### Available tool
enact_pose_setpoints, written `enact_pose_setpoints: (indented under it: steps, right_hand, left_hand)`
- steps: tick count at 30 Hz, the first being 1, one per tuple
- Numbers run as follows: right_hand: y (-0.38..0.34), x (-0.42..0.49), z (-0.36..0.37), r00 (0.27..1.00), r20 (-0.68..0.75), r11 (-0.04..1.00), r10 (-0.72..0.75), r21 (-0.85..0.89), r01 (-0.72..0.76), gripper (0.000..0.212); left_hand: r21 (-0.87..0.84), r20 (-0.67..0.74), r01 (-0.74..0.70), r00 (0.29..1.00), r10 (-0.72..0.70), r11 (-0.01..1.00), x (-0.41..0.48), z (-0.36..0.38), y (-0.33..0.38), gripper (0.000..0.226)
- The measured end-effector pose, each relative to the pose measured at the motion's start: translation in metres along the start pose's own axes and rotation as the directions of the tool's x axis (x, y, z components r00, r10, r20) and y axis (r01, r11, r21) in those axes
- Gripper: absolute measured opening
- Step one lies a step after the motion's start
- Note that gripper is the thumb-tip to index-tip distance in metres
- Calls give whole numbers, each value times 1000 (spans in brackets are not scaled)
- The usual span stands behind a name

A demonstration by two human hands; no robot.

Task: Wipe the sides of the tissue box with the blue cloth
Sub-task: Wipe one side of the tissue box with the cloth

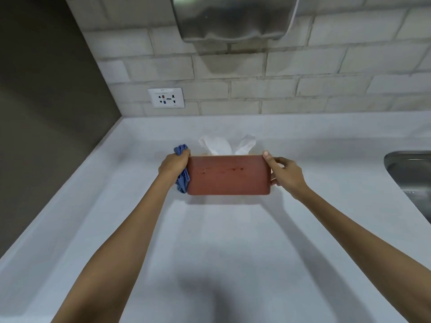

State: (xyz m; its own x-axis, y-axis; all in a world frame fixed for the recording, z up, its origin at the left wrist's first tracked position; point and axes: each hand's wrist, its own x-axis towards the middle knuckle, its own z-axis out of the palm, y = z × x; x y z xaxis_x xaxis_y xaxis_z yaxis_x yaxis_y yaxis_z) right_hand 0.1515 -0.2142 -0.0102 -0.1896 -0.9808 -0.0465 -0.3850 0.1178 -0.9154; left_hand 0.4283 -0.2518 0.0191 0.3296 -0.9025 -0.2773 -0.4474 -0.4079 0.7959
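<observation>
A reddish-brown tissue box [228, 175] stands on the white counter [210, 241], its long side facing me, with white tissue [227, 145] sticking out of the top. My left hand [173, 163] is closed on a crumpled blue cloth [183, 180] and presses it against the box's left end. My right hand [285, 174] grips the box's right end, thumb on the top corner. A faint streak of marks runs across the box's front face.
A steel sink [410, 173] lies at the right edge. A white wall socket [166, 98] sits on the tiled back wall, and a metal dispenser [235, 18] hangs above. A dark wall closes the left side.
</observation>
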Motion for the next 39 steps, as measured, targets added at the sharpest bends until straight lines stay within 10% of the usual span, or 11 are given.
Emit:
enact_pose_setpoints:
  steps: [14, 28, 34, 39]
  right_hand:
    - [-1, 21, 12, 935, 352, 993, -33, 118, -9, 80]
    - [16, 52, -1, 883, 467, 924, 55, 312, -223, 48]
    - [20, 58, 0, 881, 469, 915, 67, 323, -242, 48]
    - [19, 57, 2, 875, 478, 894, 75, 357, -272, 54]
  left_hand:
    - [40, -107, -119, 987, 123, 992, -12, 1, 2, 42]
    - [-487, -165, -189, 979, 122, 853, -32, 46, -14, 32]
    - [-177, -428, -659, 720, 546, 731, -42, 40, -33, 30]
    - [206, -219, -759, 580, 785, 618, -47, 41, -40, 48]
